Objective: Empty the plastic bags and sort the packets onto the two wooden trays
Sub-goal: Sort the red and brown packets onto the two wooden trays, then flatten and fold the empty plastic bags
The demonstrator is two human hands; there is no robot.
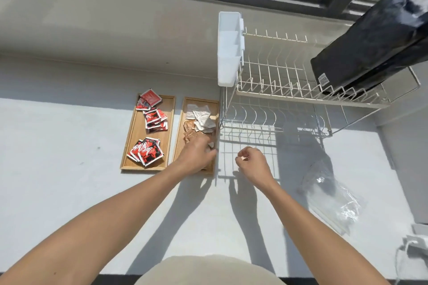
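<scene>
While my left hand (196,155) reaches palm-down over the near end of the right wooden tray (179,132), fingers bunched on the pale and brown packets (200,120) there, my right hand (252,164) hovers just beside it, loosely curled and holding nothing. Red packets (150,132) fill the tray (136,136) farther left; crumpled plastic bags (331,199) lie off my right wrist.

- The left hand (196,154) covers the near packets on the right tray (214,109); its grip cannot be told
- Black bag (370,46) is cut off at the right edge
- Print on the pale packets (202,115) is too small to read
</scene>
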